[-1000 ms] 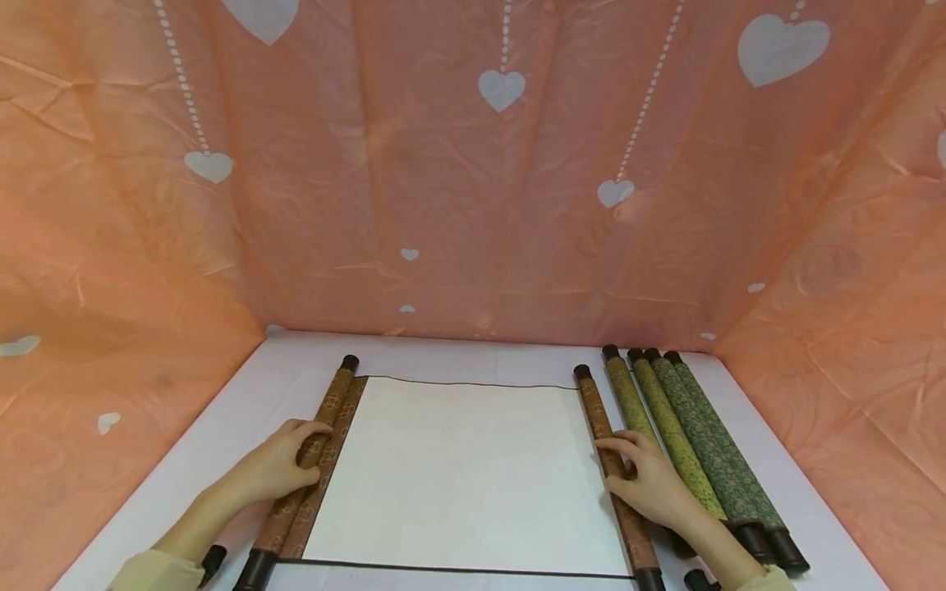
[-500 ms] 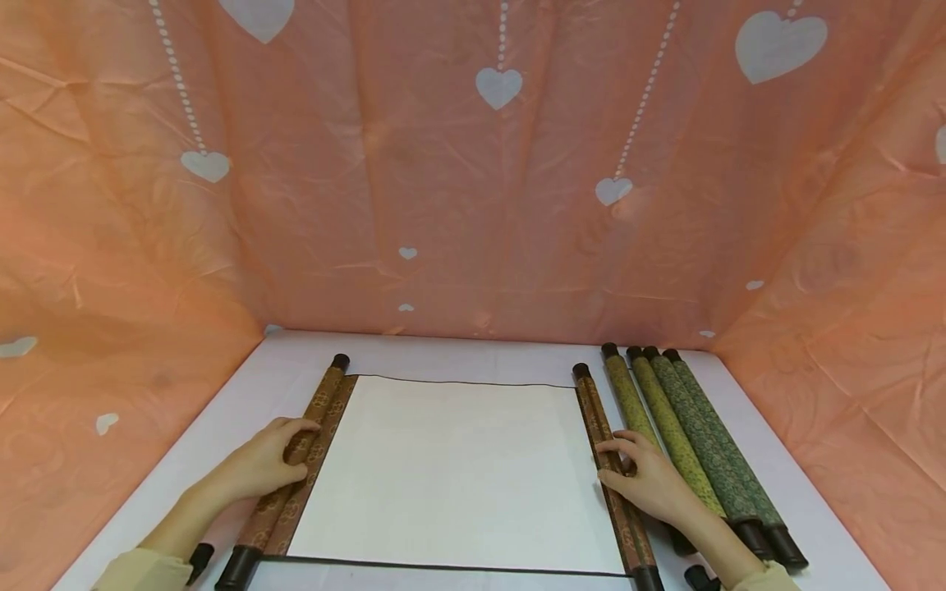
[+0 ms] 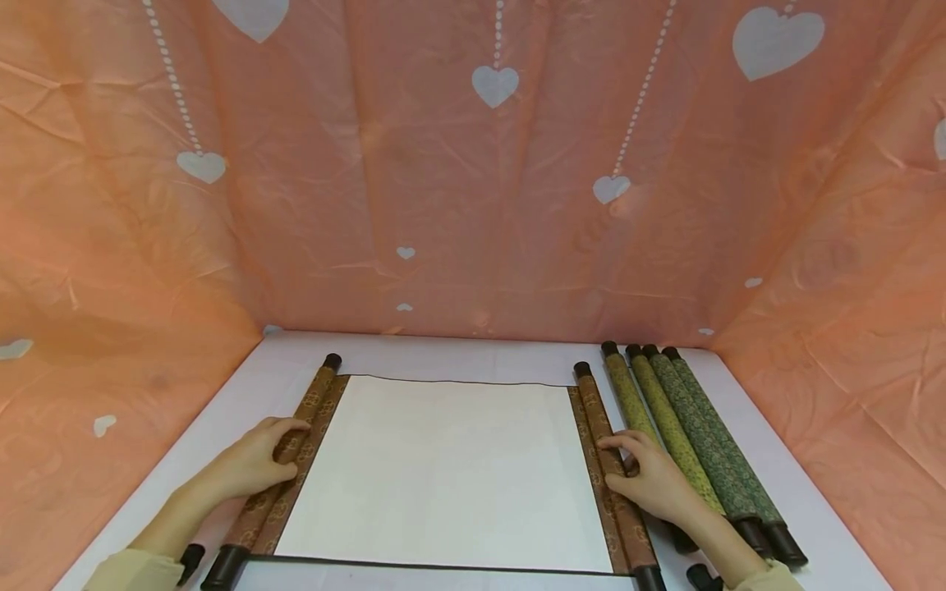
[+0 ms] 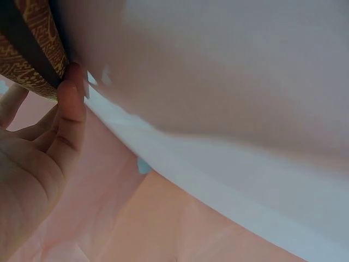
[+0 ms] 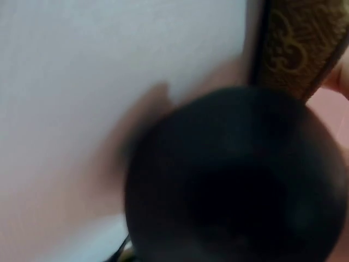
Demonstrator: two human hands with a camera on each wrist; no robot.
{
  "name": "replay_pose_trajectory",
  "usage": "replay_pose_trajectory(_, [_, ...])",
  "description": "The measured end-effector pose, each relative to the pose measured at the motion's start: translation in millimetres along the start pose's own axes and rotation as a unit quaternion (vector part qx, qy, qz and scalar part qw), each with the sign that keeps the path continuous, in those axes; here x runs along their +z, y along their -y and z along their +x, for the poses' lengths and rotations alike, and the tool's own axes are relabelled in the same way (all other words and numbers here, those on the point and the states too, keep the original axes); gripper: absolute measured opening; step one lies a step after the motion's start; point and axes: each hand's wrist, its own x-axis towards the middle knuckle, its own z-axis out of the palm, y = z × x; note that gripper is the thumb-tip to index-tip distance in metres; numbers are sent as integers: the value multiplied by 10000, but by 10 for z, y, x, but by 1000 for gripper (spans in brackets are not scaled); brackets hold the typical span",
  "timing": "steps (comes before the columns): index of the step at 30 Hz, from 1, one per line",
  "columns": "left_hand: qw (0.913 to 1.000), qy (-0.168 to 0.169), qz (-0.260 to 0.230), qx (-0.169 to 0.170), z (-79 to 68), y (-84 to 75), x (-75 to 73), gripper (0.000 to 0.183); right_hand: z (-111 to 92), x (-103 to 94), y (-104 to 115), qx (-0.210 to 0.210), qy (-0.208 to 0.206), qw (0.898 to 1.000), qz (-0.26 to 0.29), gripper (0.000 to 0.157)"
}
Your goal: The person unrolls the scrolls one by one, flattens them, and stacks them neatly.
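Note:
A hanging scroll lies partly unrolled, its white paper (image 3: 451, 468) stretched flat between two brown patterned rollers with black end knobs. My left hand (image 3: 247, 460) grips the left roller (image 3: 314, 398), thumb on the near side and fingers over the far side. In the left wrist view, fingertips touch the brown roll (image 4: 35, 54) beside its dark strip. My right hand (image 3: 650, 480) holds the right roller (image 3: 594, 402) between thumb and fingers. A brown border strip shows along each roller's inner side. The right wrist view is mostly filled by a black end knob (image 5: 234, 180).
Right of my right hand lie several rolled scrolls, yellow-green (image 3: 676, 447) and dark green (image 3: 713, 443), with black knobs. More black knobs show beside the left sleeve (image 3: 192, 562) and right forearm (image 3: 702, 577). An orange heart-printed cloth (image 3: 443, 205) walls the white table (image 3: 458, 353).
The left hand and left roller have shifted left, widening the spread scroll. At the right roller, a brown border strip has come into view as the roller turned; the right hand stays nearly in place.

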Motion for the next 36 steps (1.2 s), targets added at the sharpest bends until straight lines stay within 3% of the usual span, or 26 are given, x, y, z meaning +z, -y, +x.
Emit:
replay_pose_trajectory(15, [9999, -86, -58, 67, -45, 32, -12, 65, 14, -20, 22, -37, 202, 9992, -352, 37])
replay_pose_trajectory(18, [9999, -75, -47, 86, -37, 43, 3, 64, 19, -29, 34, -54, 239, 9989, -398, 42])
replay_pose_trajectory(21, [9999, 54, -48, 91, -19, 51, 6, 63, 22, -35, 48, -29, 268, 9988, -401, 51])
replay_pose_trajectory(24, [9996, 270, -72, 92, 12, 50, -15, 62, 21, -37, 53, -7, 291, 9988, -395, 50])
replay_pose_trajectory(30, [9978, 577, -318, -20, 69, 58, -90, 62, 35, -63, 55, -1, 282, 9996, -42, 52])
replay_pose_trajectory(36, [9990, 343, -282, 79, 123, 55, -138, 61, 84, -145, 87, 188, 297, 9986, 395, 56])
